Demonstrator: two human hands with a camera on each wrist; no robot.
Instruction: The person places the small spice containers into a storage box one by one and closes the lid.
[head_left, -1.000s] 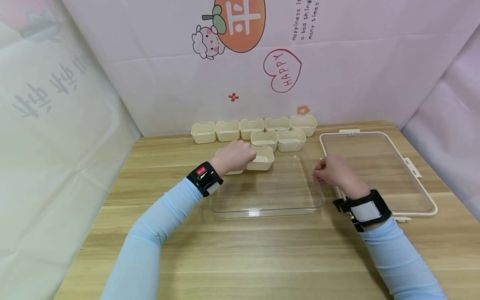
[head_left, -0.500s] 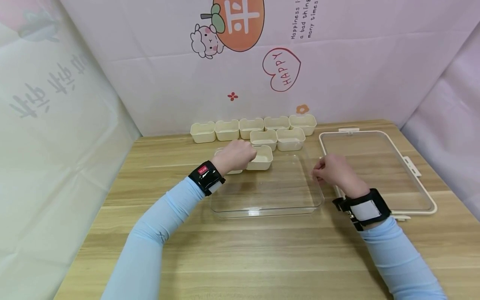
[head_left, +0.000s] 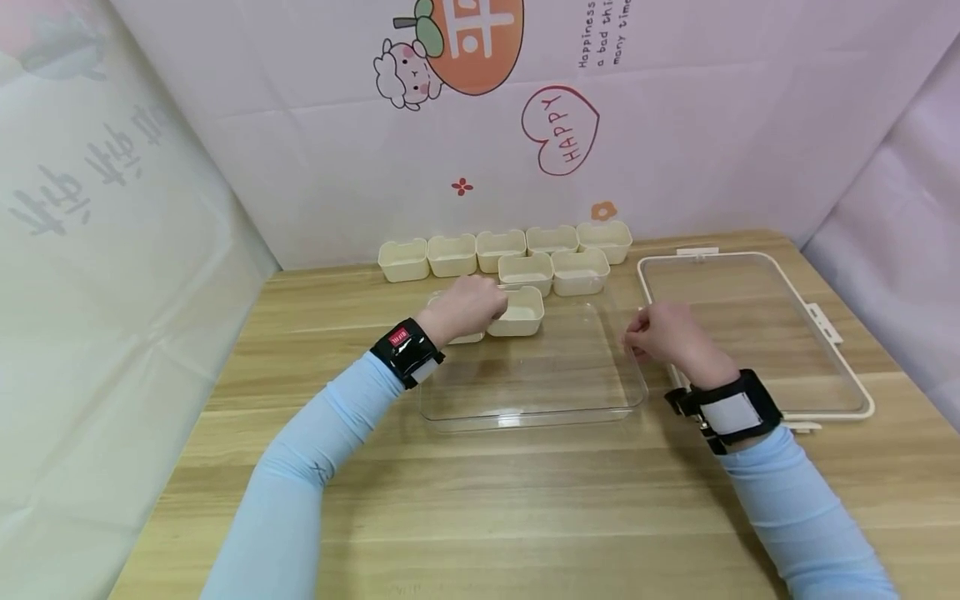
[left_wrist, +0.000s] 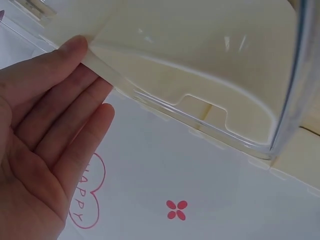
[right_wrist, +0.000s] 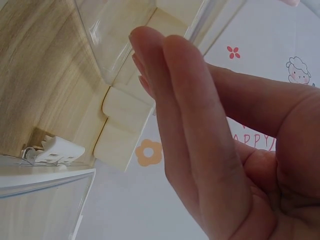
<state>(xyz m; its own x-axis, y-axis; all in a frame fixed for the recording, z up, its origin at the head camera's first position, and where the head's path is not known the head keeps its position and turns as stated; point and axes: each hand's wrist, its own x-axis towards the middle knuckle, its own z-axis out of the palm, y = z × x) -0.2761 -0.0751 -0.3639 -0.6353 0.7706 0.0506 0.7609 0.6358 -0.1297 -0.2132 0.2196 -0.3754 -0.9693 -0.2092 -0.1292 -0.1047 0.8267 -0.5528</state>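
A clear plastic tray lies in the middle of the wooden table. Two cream cups stand in its far left corner: one in plain sight, the other mostly hidden under my left hand. In the left wrist view my straight fingertips touch the rim of a cream cup; the thumb is out of sight. My right hand rests at the tray's right rim. Its fingers lie straight and together beside the tray's clear wall, with nothing between them and the thumb.
Several more cream cups form a row along the back wall, and two others stand just behind the tray. A clear lid with a cream frame lies to the right. Pink printed sheets wall in the table.
The view has tipped slightly; both hands and the cups keep their places.
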